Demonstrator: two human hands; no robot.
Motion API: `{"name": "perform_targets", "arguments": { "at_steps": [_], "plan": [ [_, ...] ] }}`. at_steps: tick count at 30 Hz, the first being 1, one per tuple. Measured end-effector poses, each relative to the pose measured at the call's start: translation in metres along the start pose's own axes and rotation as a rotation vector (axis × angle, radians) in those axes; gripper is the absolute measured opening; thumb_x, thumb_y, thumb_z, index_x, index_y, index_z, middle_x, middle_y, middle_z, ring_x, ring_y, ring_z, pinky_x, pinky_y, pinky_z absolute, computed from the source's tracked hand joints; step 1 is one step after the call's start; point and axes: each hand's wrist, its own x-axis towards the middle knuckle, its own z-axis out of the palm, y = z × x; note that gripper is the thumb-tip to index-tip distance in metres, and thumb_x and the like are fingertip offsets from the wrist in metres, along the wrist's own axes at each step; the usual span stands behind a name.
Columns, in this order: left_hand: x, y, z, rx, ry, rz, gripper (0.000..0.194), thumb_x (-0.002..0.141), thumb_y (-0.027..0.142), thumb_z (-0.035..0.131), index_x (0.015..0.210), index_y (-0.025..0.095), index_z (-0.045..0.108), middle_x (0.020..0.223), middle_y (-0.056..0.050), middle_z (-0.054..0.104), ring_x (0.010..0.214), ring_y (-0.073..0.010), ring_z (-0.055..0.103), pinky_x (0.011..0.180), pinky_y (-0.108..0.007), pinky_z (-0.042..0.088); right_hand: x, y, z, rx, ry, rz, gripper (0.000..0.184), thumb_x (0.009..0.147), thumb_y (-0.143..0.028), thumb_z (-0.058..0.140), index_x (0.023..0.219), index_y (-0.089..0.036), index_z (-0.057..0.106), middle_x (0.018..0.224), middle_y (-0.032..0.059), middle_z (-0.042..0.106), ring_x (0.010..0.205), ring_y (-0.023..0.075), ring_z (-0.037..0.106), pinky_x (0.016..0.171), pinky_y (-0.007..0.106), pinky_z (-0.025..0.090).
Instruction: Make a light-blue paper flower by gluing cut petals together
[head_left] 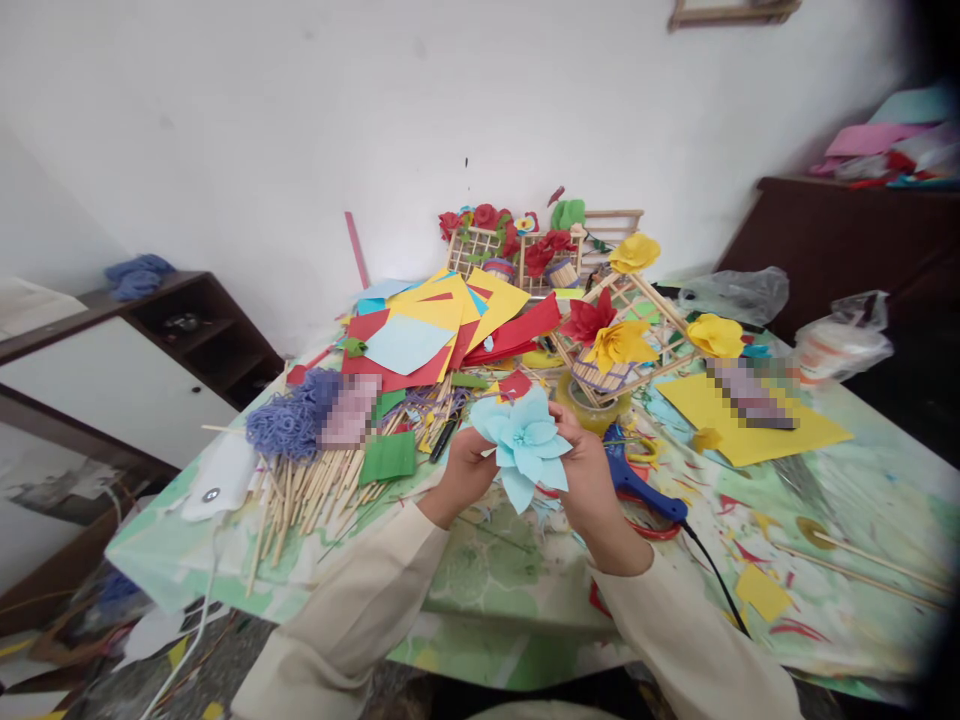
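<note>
A light blue paper flower [523,437] with layered, pointed petals is held up over the front middle of the table. My left hand [471,468] grips its left side, fingers closed on the petals. On the opposite side my right hand [587,462] pinches the petals near the flower's edge. Parts of the fingers are hidden behind the flower. Just right of my right hand lies a blue glue gun [643,485] with a black cord. A roll of clear tape [592,405] stands behind the flower.
Coloured paper sheets [412,345] pile up behind the hands. Bamboo sticks [319,490] and purple yarn [292,415] lie to the left, beside a white device [221,480]. Stick trellises [637,310] with yellow flowers [634,253] stand at the back right. A plastic-wrapped cup [829,345] stands far right.
</note>
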Motion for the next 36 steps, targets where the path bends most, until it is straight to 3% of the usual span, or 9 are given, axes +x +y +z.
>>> {"name": "perform_targets", "arguments": {
  "at_steps": [5,8,12,15,18,23,29,36],
  "plan": [
    [-0.002,0.000,0.001,-0.055,0.025,-0.127,0.014,0.070,0.034,0.070,0.066,0.020,0.072,0.075,-0.005,0.071,0.078,-0.0211,0.066,0.080,-0.035,0.049,0.001,-0.005,-0.002,-0.012,-0.034,-0.022,0.019,0.065,-0.021,0.070,0.084,-0.025,0.074,0.114,0.0053,0.058,0.106,0.0222,0.054,0.093,0.036,0.042],
    [-0.004,0.000,0.002,-0.166,0.043,-0.219,0.018,0.065,0.036,0.073,0.061,0.019,0.071,0.065,-0.004,0.069,0.070,-0.0206,0.064,0.071,-0.035,0.050,0.002,-0.006,-0.006,-0.031,-0.050,-0.025,0.038,0.065,-0.018,0.069,0.102,-0.028,0.070,0.122,0.0050,0.053,0.109,0.0211,0.051,0.094,0.035,0.042],
    [-0.006,-0.002,0.005,-0.336,0.147,-0.383,0.022,0.061,0.036,0.076,0.058,0.016,0.069,0.060,-0.004,0.066,0.064,-0.0170,0.060,0.067,-0.031,0.049,0.004,0.001,-0.013,0.006,0.035,0.052,0.055,0.061,-0.017,0.069,0.115,-0.030,0.063,0.124,0.0047,0.051,0.095,0.0167,0.054,0.087,0.035,0.045],
    [-0.004,-0.003,0.006,-0.550,0.281,-0.537,0.019,0.063,0.033,0.076,0.065,0.015,0.070,0.058,-0.003,0.064,0.058,-0.0112,0.056,0.060,-0.024,0.046,0.004,0.007,-0.015,0.059,0.112,0.123,0.039,0.062,-0.022,0.072,0.101,-0.027,0.070,0.113,0.0040,0.057,0.083,0.0142,0.054,0.079,0.034,0.046],
    [0.000,-0.003,0.006,-0.754,0.383,-0.638,0.016,0.062,0.027,0.077,0.071,0.015,0.070,0.058,0.000,0.062,0.052,-0.0066,0.053,0.054,-0.019,0.043,0.004,0.013,-0.016,0.169,0.233,0.139,0.018,0.065,-0.027,0.073,0.083,-0.024,0.073,0.098,0.0032,0.062,0.086,0.0154,0.056,0.080,0.034,0.045],
    [0.002,-0.002,0.004,-0.940,0.362,-0.761,0.016,0.064,0.023,0.075,0.073,0.012,0.068,0.052,0.002,0.055,0.049,-0.0046,0.050,0.050,-0.016,0.040,0.008,0.012,-0.016,0.128,0.367,0.041,0.012,0.068,-0.031,0.071,0.073,-0.020,0.071,0.086,0.0033,0.063,0.083,0.0155,0.057,0.078,0.034,0.046],
    [0.000,-0.002,0.007,-1.014,0.264,-0.775,0.016,0.068,0.024,0.072,0.076,0.012,0.066,0.050,0.003,0.053,0.046,-0.0046,0.048,0.049,-0.018,0.037,0.010,0.015,-0.006,0.044,0.228,0.078,0.010,0.062,-0.028,0.075,0.068,-0.021,0.072,0.078,0.0031,0.064,0.078,0.0163,0.059,0.071,0.031,0.048],
    [0.000,0.005,0.011,-0.767,0.288,-0.736,0.020,0.062,0.028,0.076,0.070,0.012,0.067,0.050,0.000,0.060,0.046,-0.0070,0.051,0.048,-0.019,0.039,0.007,0.022,0.005,-0.130,0.105,0.068,0.015,0.071,-0.034,0.068,0.071,-0.019,0.072,0.074,0.0037,0.064,0.071,0.0154,0.058,0.066,0.029,0.046]
  ]
}}
